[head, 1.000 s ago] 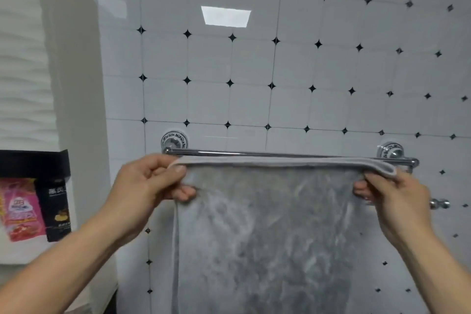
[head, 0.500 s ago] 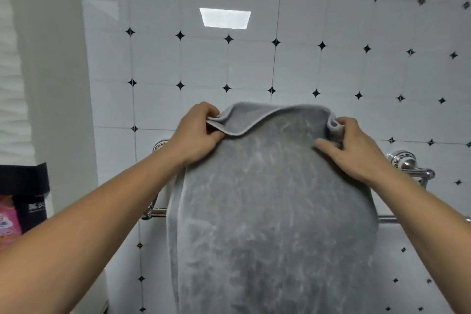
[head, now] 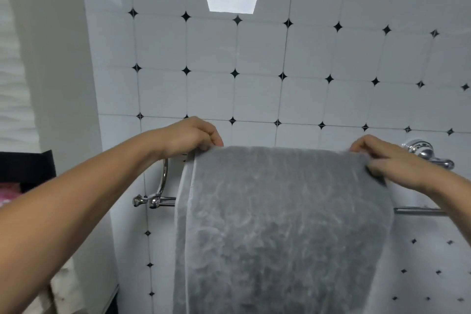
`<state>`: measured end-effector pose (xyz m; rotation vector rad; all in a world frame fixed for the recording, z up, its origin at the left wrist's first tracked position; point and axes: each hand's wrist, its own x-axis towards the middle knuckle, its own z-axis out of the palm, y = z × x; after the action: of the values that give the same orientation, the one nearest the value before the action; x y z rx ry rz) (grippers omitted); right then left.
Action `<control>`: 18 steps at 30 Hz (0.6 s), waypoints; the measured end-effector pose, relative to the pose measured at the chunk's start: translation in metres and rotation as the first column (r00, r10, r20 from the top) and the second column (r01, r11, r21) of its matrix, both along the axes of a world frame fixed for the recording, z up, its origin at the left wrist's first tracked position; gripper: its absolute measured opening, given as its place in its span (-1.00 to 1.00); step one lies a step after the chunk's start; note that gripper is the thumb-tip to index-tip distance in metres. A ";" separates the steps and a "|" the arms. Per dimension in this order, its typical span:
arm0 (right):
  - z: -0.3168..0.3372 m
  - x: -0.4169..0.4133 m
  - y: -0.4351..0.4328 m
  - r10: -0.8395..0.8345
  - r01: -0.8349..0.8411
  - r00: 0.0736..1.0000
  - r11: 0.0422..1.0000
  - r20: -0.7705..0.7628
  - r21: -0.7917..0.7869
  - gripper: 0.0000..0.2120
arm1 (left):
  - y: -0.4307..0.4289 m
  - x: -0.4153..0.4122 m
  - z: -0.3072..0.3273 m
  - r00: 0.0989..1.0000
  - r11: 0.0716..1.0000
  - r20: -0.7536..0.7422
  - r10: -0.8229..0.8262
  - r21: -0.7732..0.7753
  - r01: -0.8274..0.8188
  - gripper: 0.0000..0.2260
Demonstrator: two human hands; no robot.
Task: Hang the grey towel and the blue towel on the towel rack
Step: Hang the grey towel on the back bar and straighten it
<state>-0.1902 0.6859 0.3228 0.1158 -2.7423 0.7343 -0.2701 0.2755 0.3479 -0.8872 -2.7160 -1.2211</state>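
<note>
The grey towel [head: 280,211] drapes over the upper bar of the chrome towel rack [head: 425,154] on the tiled wall, hiding that bar and hanging down past the bottom of the view. My left hand [head: 193,136] pinches the towel's top left corner at the bar. My right hand [head: 390,160] grips the top right corner, just left of the rack's right mount. The rack's lower front bar [head: 418,210] shows on either side of the towel. No blue towel is in view.
A white wall column [head: 56,84] stands at the left. Beside it at the far left edge sits a black shelf [head: 28,166] with a pink package. The rack's left bracket [head: 163,181] curves out from the wall.
The towel was held against the bar, then lifted above the rack with both hands, and now it lies lowered over the upper bar. Both hands dropped and spread apart.
</note>
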 end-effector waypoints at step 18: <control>-0.020 -0.010 0.011 0.022 0.051 0.985 0.908 -0.169 0.415 -0.78 | -0.085 0.043 -0.140 0.436 0.444 -0.328 0.838 0.874 -0.197 -0.92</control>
<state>-0.2000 0.6966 0.3027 0.2379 -2.6852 0.1106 -0.2268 0.1908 0.2081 -0.1452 -1.3581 -1.1999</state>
